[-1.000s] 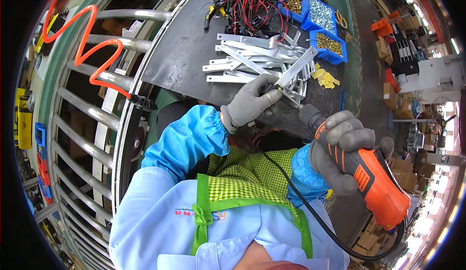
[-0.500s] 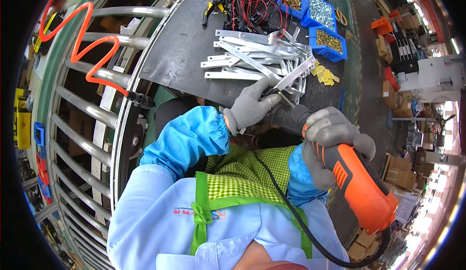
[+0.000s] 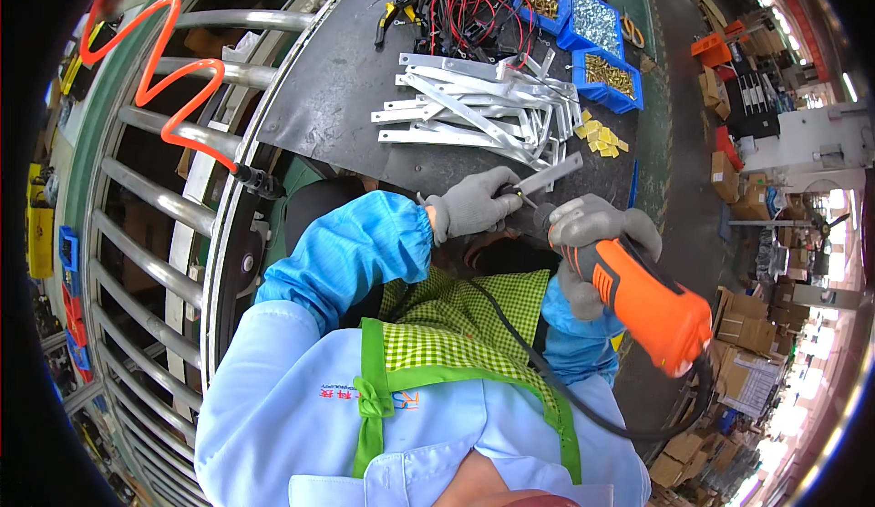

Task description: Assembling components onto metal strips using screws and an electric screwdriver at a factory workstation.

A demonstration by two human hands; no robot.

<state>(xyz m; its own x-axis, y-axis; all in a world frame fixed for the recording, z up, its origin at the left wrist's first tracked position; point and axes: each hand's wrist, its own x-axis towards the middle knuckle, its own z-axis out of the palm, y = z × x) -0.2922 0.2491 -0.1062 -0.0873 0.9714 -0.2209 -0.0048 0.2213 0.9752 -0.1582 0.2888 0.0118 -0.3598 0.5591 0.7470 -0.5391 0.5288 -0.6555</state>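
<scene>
My left hand (image 3: 474, 203), in a grey glove, is closed on one end of a flat metal bracket (image 3: 554, 171), which sticks out to the right near the table edge. In my right hand (image 3: 592, 226), also gloved, is an orange and black corded electric screwdriver (image 3: 652, 306). Its bit points left and meets the bracket's end by my left fingertips; whether a screw sits there is too small to tell. Just beyond my hands lies a pile of similar silver brackets (image 3: 483, 110). Small yellow pieces (image 3: 602, 138) lie to the right of the pile.
Blue bins of small fasteners (image 3: 609, 83) line the table's far right. Red and black wires (image 3: 456, 1) and yellow-handled pliers (image 3: 387, 24) lie at the back. A metal roller conveyor (image 3: 164, 197) runs along the left, with a coiled orange air hose (image 3: 219, 74) above it. The screwdriver's black cord (image 3: 583, 420) crosses my apron.
My right hand has brought the screwdriver left, and its rear end has swung left and up. The bracket in my left hand has turned flatter, its free end now further right and clear of the pile.
</scene>
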